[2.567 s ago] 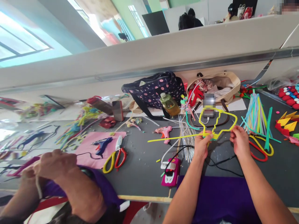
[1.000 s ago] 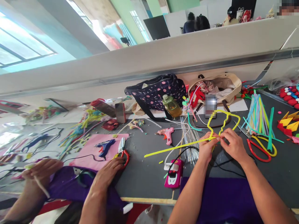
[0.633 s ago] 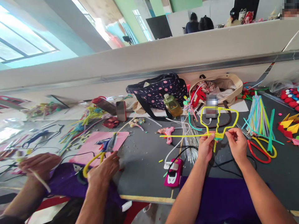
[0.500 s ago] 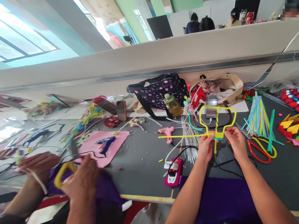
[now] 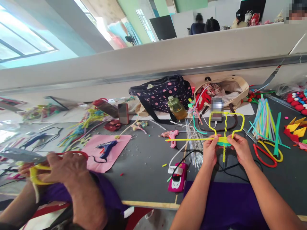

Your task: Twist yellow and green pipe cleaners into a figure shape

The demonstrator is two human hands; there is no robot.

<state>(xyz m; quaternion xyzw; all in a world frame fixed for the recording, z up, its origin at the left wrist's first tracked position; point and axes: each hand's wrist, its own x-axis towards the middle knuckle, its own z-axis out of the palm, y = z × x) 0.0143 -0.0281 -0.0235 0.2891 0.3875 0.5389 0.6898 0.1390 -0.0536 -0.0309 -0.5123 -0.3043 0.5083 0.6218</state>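
Between my two hands is a yellow pipe cleaner frame [image 5: 242, 123], bent into an open outline with a twisted stem down its middle and a green-wrapped band at its base. My left hand [image 5: 211, 150] pinches the left side of that band, where a long straight yellow end [image 5: 185, 139] sticks out to the left. My right hand [image 5: 240, 147] pinches the band's right side. Below the band hangs a short twisted yellow tail [image 5: 224, 154]. Scissors with red and yellow handles [image 5: 265, 159] lie on the table right of my right hand.
A co-worker's hand [image 5: 64, 169] at the left holds scissors [image 5: 39, 174]. A pink glue gun [image 5: 173, 136], a power strip [image 5: 177, 177] and wires [image 5: 195, 147] lie left of my arms. Colored pipe cleaners [image 5: 265, 121] stand at right. Bags [image 5: 165, 92] line the back.
My right hand has moved left and closed in on the band; the frame has shifted slightly right and down. The co-worker's scissors have swung left.
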